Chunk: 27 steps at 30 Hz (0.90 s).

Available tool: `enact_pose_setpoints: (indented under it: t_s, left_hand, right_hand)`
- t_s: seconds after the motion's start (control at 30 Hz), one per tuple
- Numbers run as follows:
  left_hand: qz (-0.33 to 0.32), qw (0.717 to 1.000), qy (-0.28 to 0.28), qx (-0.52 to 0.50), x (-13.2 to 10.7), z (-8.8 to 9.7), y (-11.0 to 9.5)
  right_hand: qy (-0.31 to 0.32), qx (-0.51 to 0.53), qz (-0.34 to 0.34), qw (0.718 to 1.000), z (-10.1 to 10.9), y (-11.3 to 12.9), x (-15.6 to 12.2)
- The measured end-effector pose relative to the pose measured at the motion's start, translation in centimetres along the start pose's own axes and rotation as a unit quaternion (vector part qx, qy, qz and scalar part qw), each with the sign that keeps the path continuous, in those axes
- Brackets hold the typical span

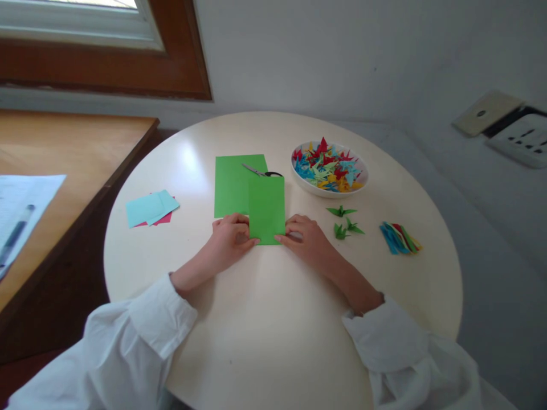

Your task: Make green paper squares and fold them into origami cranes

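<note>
A green rectangular sheet of paper [267, 208] stands out in the middle of the round table, its lower corners between my hands. My left hand [233, 236] pinches the lower left corner, thumb on top and fingers curled. At the lower right corner, my right hand [305, 236] grips the same sheet in a like way. Behind it lies a larger green sheet [231, 185], partly covered by the held one. Scissors [260, 171] with black handles rest on that larger sheet, slightly open. Three small green folded paper cranes [342, 211] lie right of my right hand.
A white bowl [329, 192] full of colourful paper cranes stands at the back right. Paper strips [399, 238] lie at the right, light blue and red paper pieces [149, 209] at the left. A wooden desk [77, 139] holds a pen [17, 236] on white paper. Wall sockets [523, 136] are at right.
</note>
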<state>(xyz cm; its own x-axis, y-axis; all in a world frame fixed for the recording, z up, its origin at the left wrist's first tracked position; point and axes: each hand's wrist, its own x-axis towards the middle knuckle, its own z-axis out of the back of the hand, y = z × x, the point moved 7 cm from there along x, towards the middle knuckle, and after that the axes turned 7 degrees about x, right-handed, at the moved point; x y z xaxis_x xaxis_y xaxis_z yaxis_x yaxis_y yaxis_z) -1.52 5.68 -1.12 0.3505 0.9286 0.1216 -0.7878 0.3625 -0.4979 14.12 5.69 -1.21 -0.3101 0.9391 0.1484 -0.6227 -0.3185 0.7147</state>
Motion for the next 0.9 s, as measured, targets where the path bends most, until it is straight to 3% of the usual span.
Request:
enact_pose_setpoints:
  t_s: [0.27, 0.9]
  left_hand:
    - [0.01, 0.999, 0.026, 0.03, -0.06, 0.3, -0.73]
    - [0.008, 0.999, 0.008, 0.047, -0.29, -0.09, -0.48]
  right_hand:
    - [-0.004, -0.039, -0.009, 0.999, 0.0, 0.22, -0.22]
    - [-0.029, -0.118, 0.025, 0.992, -0.29, 0.73, -0.92]
